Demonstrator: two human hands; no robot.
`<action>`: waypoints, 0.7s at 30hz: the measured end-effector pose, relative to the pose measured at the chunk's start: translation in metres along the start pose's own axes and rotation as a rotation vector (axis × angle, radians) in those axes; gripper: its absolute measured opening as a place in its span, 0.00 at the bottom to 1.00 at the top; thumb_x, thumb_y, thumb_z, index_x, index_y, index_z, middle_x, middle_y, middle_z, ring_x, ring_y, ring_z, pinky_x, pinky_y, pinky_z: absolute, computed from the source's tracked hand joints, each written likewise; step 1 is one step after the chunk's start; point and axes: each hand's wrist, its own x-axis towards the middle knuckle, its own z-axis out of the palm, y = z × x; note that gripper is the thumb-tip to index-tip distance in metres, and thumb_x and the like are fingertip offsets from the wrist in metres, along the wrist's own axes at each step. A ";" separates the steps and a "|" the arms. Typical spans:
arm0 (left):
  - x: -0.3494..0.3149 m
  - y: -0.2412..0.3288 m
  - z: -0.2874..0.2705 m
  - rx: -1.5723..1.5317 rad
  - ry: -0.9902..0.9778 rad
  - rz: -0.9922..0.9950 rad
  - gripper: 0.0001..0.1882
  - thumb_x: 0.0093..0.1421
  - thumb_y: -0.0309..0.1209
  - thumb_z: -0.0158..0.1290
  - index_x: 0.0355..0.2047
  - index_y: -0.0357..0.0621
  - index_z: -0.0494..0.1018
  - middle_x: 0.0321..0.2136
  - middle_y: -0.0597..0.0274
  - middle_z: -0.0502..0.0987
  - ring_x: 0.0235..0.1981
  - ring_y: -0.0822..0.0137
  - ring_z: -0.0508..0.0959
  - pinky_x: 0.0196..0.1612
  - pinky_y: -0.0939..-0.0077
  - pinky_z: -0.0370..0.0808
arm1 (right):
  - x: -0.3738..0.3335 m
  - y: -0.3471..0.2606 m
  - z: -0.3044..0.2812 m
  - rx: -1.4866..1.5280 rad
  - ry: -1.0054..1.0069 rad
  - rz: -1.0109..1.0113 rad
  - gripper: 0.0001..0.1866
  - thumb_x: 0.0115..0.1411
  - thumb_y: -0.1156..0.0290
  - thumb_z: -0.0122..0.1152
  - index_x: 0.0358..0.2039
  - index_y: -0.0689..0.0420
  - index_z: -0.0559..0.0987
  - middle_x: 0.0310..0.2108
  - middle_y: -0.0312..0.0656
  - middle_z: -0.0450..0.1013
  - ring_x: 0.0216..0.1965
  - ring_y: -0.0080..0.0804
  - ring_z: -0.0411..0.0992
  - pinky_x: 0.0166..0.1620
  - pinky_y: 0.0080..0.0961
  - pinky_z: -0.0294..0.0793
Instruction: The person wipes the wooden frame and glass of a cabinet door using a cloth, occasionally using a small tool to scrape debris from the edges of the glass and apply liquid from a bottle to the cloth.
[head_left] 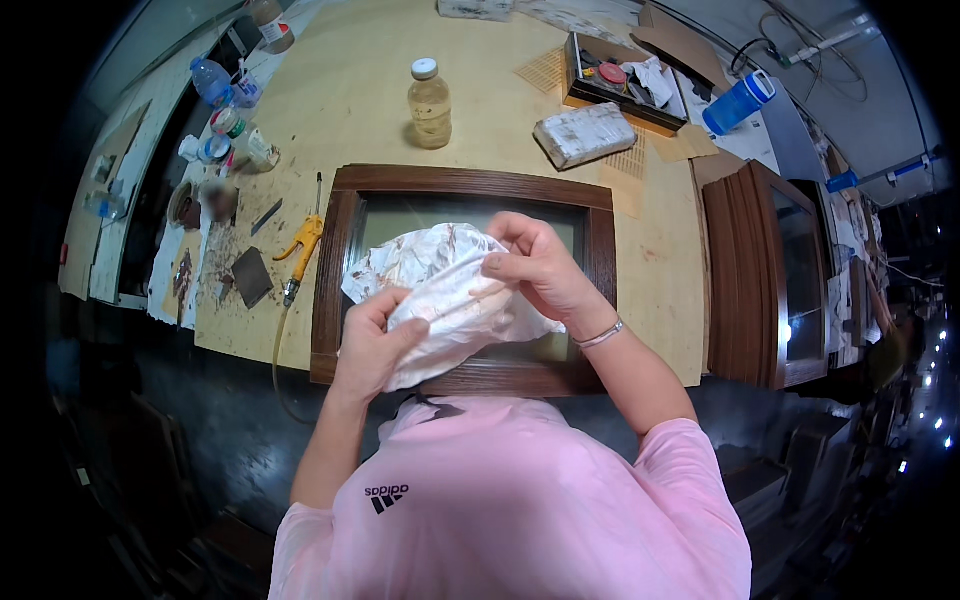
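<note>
Between my two hands is a white cloth [450,290] with brown stains, bunched and partly spread. My left hand [375,340] grips its lower left edge, thumb on top. My right hand [535,262] pinches its upper right part between thumb and fingers; a bracelet circles that wrist. Beneath the cloth lies a dark brown wooden frame [470,182] with a glass panel [560,225], flat on the table. The cloth hides much of the glass, and I cannot tell whether it touches it.
A yellow air blow gun [303,240] with a hose lies left of the frame. Beyond the frame stand a bottle of yellowish liquid [431,108] and a wrapped block [585,135]. Several brown frames [745,270] are stacked at right, near a blue bottle [738,103] and an open box [580,85].
</note>
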 end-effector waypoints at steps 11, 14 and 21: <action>-0.116 0.038 -0.188 -0.369 0.524 0.526 0.21 0.72 0.41 0.46 0.59 0.45 0.63 0.56 0.53 0.72 0.59 0.55 0.72 0.64 0.54 0.68 | 0.057 0.014 0.008 -0.415 -0.186 0.257 0.05 0.57 0.75 0.67 0.30 0.59 0.77 0.24 0.32 0.73 0.23 0.19 0.73 0.30 0.18 0.73; -0.156 0.070 -0.204 -0.345 0.649 0.593 0.24 0.74 0.45 0.39 0.62 0.45 0.62 0.58 0.54 0.71 0.59 0.58 0.71 0.63 0.55 0.68 | 0.116 0.010 -0.037 -0.463 0.102 0.126 0.05 0.60 0.70 0.64 0.34 0.57 0.79 0.28 0.32 0.74 0.29 0.18 0.71 0.34 0.19 0.75; -0.030 -0.021 -0.160 -0.671 0.481 0.073 0.23 0.71 0.43 0.45 0.56 0.37 0.69 0.51 0.51 0.77 0.51 0.57 0.78 0.59 0.60 0.73 | 0.274 0.017 -0.123 -0.989 0.561 -0.394 0.36 0.45 0.64 0.78 0.52 0.65 0.73 0.53 0.50 0.73 0.53 0.36 0.73 0.56 0.30 0.72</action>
